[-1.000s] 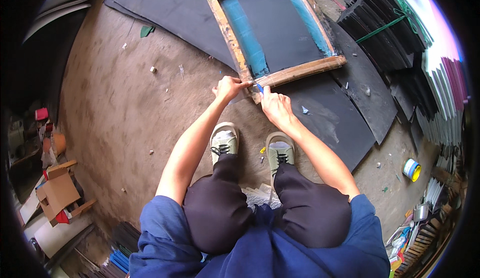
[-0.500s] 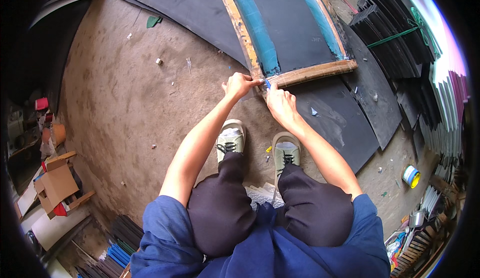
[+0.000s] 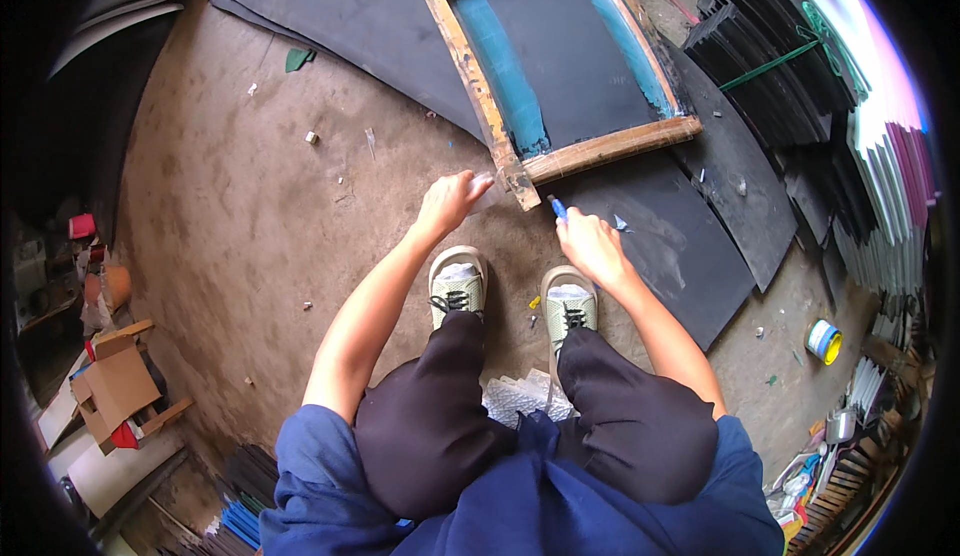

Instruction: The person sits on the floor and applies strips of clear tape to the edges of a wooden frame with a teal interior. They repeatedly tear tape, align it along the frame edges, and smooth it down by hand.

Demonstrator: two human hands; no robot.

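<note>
A wooden screen-printing frame (image 3: 612,153) with teal-edged mesh and a dark middle lies ahead of me, its near left corner pointing toward me. My left hand (image 3: 447,203) is closed on a piece of clear plastic film (image 3: 482,188), just left of that corner. To the right of the corner, my right hand (image 3: 592,244) grips a slim blue tool (image 3: 558,207) with a dark tip; its exact kind is too small to tell. Both hands are apart from the frame. Clear film also shows along the wood near the corner.
Black sheets (image 3: 655,241) lie under and around the frame. Stacked black boards (image 3: 775,66) tied with green string stand at right. A yellow-and-blue can (image 3: 824,342) sits on the floor. At left is a cardboard box (image 3: 117,381); bubble wrap (image 3: 525,396) lies between my legs.
Both hands have come away from the frame's corner and moved apart. My left hand has drawn back with the clear film, my right with the blue tool. The view has shifted slightly.
</note>
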